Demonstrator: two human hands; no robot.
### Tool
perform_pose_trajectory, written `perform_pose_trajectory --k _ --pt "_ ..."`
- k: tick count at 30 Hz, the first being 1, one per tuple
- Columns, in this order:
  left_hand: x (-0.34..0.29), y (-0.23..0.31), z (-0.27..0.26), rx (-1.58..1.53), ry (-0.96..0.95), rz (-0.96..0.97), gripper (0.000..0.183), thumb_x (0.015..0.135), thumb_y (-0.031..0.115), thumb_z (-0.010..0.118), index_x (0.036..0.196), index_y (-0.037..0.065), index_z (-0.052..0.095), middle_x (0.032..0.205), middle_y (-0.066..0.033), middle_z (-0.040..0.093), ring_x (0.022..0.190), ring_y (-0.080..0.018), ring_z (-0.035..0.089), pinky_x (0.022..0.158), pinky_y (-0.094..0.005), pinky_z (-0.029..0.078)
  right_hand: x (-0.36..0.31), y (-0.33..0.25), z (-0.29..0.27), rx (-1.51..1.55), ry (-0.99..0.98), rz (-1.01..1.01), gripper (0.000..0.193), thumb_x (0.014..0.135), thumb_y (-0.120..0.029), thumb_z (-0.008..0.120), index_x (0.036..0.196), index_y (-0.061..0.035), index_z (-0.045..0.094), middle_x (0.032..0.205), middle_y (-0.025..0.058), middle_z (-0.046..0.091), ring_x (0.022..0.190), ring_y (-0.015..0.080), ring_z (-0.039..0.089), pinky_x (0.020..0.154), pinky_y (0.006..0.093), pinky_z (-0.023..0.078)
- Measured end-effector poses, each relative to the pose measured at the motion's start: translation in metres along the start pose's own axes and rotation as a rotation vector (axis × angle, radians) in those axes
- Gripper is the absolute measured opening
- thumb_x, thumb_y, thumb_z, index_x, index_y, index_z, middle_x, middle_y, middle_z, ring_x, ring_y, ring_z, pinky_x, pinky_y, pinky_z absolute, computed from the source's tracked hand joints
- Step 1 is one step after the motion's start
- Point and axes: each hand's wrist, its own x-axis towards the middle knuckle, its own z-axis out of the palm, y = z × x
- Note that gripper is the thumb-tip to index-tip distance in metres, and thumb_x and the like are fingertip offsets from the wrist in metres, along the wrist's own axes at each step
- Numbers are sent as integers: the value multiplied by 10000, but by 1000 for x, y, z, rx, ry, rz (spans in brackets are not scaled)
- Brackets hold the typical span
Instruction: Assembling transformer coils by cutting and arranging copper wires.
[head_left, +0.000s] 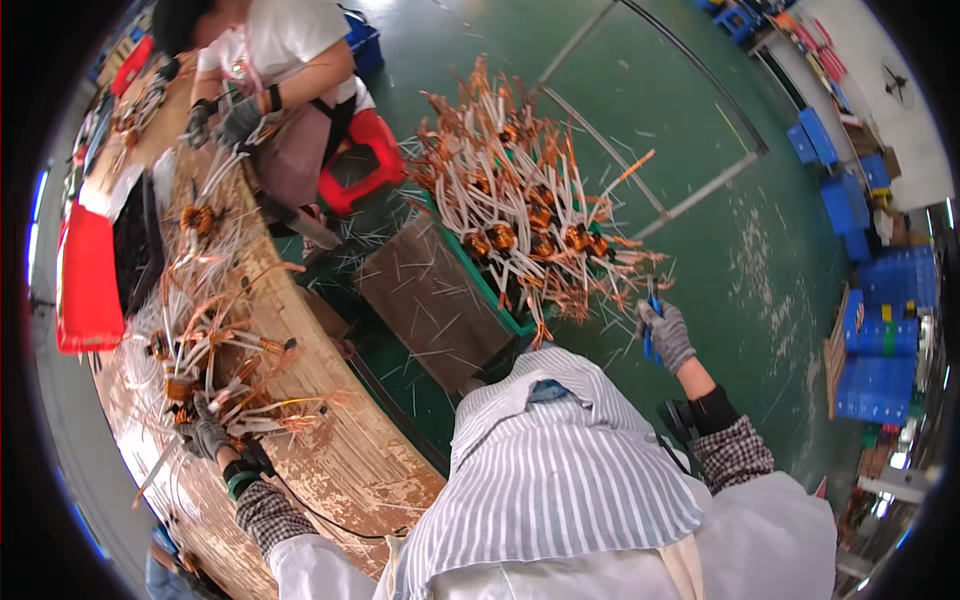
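On the wooden bench at the left, my left hand (207, 432) in a grey glove closes on a copper-wound coil (180, 388) with white-sleeved leads. Other coils with bare copper ends, such as this coil (200, 218), lie around and beyond it on the bench. Out to the right, over the green floor, my right hand (668, 335), also gloved, is wrapped round blue-handled pliers (650, 325), jaws pointing away from me. Those jaws are near the wire ends of a large heap of coils (510, 200), but look apart from them.
The heap fills a green crate (470, 262) beside a brown board (435, 300) strewn with sleeve scraps. A co-worker (290, 60) sits at the bench's far end by a red stool (375, 160). A red tray (85, 280) stands left; blue bins (880, 370) line the right.
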Motion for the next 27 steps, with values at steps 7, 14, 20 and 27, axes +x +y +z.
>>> perform_pose_trajectory --k 7,14,20,27 --pt "4 -2 -45 193 -163 28 1106 574 802 459 1378 95 180 1333 -271 256 1203 -386 327 924 -483 346 87 34 21 120 -294 146 188 865 -234 533 832 -50 518 632 46 561 549 154 560 521 297 485" --pt "-153 -53 -105 118 -212 275 776 694 560 485 1272 71 318 1135 -194 386 1022 -300 414 839 -431 392 237 55 16 445 -220 445 194 859 -211 540 958 -47 512 824 115 623 650 194 617 587 335 536" --pt "-340 -1 -136 90 -223 419 495 797 353 507 1182 50 437 965 -128 498 866 -227 489 766 -385 431 384 59 74 31 -198 187 260 839 -260 548 953 -27 541 744 98 569 660 194 559 602 333 466" --pt "-414 -26 -150 -180 -298 -97 276 828 87 465 1097 38 504 765 -31 473 668 -135 467 627 -297 434 486 48 167 -598 -355 132 279 856 -307 523 928 -38 529 736 144 513 667 270 479 656 392 400"
